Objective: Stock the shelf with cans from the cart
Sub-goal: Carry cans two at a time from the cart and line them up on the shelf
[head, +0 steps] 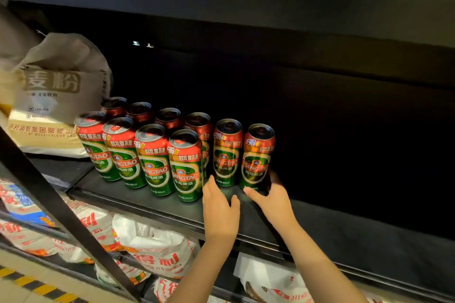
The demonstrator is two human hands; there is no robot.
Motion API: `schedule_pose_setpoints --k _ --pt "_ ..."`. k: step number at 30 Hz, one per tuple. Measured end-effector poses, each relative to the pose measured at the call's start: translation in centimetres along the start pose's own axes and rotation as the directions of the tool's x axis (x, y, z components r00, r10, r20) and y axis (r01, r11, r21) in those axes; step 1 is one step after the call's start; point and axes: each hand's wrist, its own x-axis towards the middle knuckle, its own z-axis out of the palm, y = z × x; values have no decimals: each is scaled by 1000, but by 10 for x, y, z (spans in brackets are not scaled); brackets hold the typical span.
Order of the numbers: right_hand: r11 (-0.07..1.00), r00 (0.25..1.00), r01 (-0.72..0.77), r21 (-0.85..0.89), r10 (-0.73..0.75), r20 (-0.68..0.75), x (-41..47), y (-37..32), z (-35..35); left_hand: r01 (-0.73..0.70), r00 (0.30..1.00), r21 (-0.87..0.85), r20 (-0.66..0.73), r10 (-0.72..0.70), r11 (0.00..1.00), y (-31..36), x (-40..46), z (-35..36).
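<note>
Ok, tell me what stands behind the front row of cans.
Behind the front row of cans stands a back row of cans. Mostly their dark tops show; their lower parts are covered. Farther back the shelf is too dark to tell.

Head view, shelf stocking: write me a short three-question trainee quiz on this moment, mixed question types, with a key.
1. True or false: the right hand is touching the rightmost can.
2. Multiple choice: what sits on the shelf directly left of the cans?
A. a flour bag
B. a bottle crate
C. a stack of jars
3. Short answer: is the left hand holding a can?

Key:
1. True; its fingers curl round the can's base.
2. A; the flour bag stands beside the leftmost cans.
3. No; it is open, fingers straight, in front of the second can from the right.
</note>
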Motion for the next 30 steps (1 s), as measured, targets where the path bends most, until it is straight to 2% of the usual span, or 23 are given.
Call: schedule_pose_setpoints --k 2,4,7,11,14,18,21,24,27,30 --pt "999 999 -53 13 53 3 -12 -5 -7 -27 995 73 97 20 997 -3 -4 -12" --pt "994 997 -74 -81 72 -32 -32 -7 -14 -105 973 187 220 62 977 -8 -9 -27" --pt "973 997 -53 -224 37 -74 -80 -11 -25 -328 905 377 387 174 866 -19 -13 -50" --pt "944 981 -137 -299 87 -174 -150 -14 -29 -528 795 375 533 289 762 -29 -20 -76" --pt "906 947 -254 -338 161 -279 -207 -15 -23 -652 653 263 671 351 711 -28 -29 -85" --pt "832 859 -440 -338 280 -428 -298 -28 -17 -807 372 66 829 418 587 -9 -74 -85" --pt "767 740 -588 -257 382 -554 -380 -37 -12 -858 107 -146 887 449 493 -1 -127 -84" --pt "677 529 -731 -86 482 -699 -472 -44 0 -845 -159 -346 890 427 407 8 -191 -84" --pt "588 294 -803 99 534 -792 -563 -58 17 -792 -348 -503 837 421 345 13 -267 -93" --pt "510 109 -830 225 545 -831 -649 -76 37 -704 -511 -652 741 435 284 11 -350 -112"
